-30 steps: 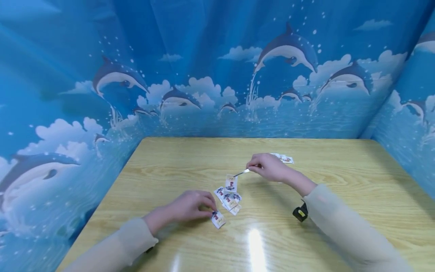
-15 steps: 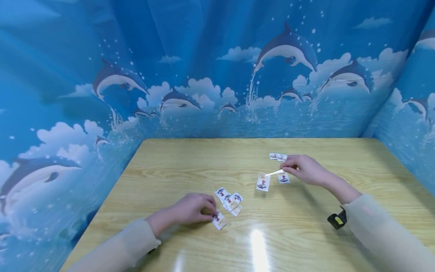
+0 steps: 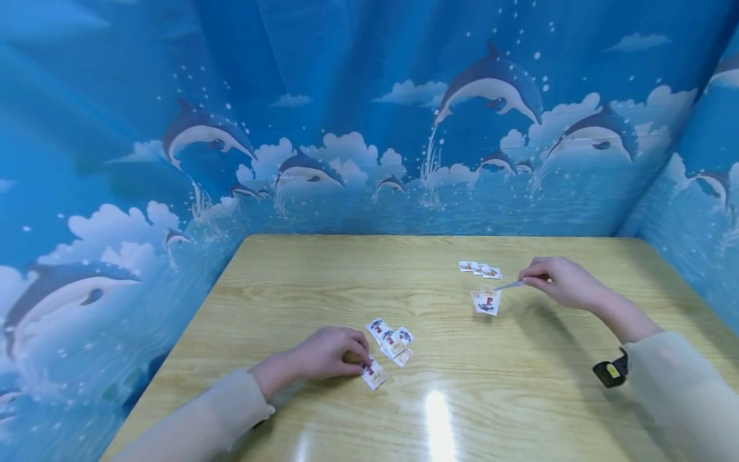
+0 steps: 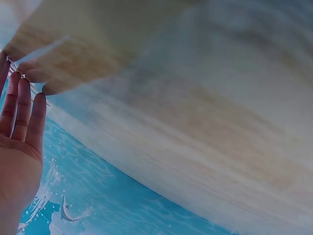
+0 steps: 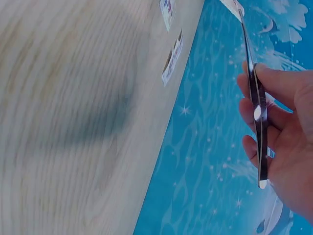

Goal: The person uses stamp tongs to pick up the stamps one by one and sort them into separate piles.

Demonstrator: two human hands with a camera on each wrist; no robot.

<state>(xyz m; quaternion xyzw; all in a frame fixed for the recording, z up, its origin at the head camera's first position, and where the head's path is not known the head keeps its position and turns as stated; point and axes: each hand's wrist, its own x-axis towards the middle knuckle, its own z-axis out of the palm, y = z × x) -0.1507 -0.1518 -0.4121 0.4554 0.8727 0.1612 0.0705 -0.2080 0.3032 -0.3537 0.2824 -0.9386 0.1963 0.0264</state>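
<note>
In the head view my right hand (image 3: 562, 281) holds metal tweezers (image 5: 257, 112) between thumb and fingers. Their tips grip one end of a small white printed sachet (image 3: 488, 304), which overlaps another sachet (image 3: 476, 298) at the right of the table. In the right wrist view only a corner of the gripped sachet (image 5: 232, 7) shows. My left hand (image 3: 326, 353) pinches the upper end of a sachet (image 3: 375, 375) lying on the table. Next to that hand lies a loose, overlapping pile of several sachets (image 3: 392, 341).
Behind the tweezers, a short row of sachets (image 3: 480, 269) lies overlapping near the far edge. The wooden table (image 3: 300, 276) ends at a blue dolphin-print curtain (image 3: 358, 128). A dark strap device (image 3: 611, 372) hangs at the right wrist.
My right hand has carried the tweezers and the sachet from above the pile rightward to the other sachet below the back row. The left hand has stayed almost still.
</note>
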